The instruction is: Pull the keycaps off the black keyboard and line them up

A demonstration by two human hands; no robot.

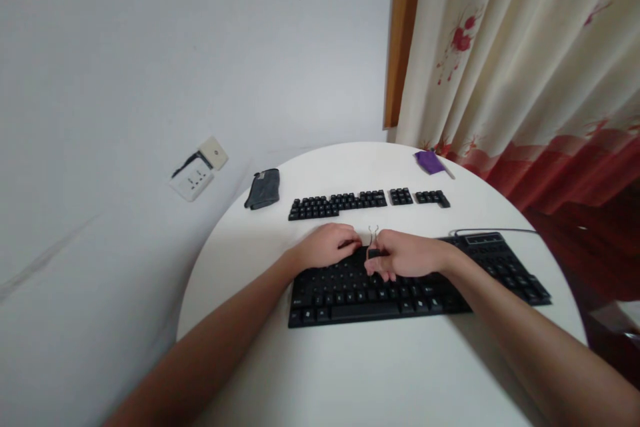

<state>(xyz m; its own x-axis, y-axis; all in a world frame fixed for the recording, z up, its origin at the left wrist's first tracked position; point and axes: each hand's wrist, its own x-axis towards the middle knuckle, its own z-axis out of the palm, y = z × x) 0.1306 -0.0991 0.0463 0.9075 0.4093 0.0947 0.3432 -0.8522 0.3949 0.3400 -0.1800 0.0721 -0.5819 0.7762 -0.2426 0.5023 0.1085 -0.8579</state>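
A black keyboard lies on the round white table. My left hand rests on the keyboard's upper edge with its fingers curled, pressing down there. My right hand is closed around a wire keycap puller, whose two thin metal loops stick up between both hands. A black keycap appears to sit at the puller's lower end. Behind the keyboard, rows of removed black keycaps are laid out in the keyboard's own pattern.
A folded grey cloth lies at the table's far left. A purple object sits at the far edge near a flowered curtain. A wall socket is on the white wall. The keyboard's cable runs right.
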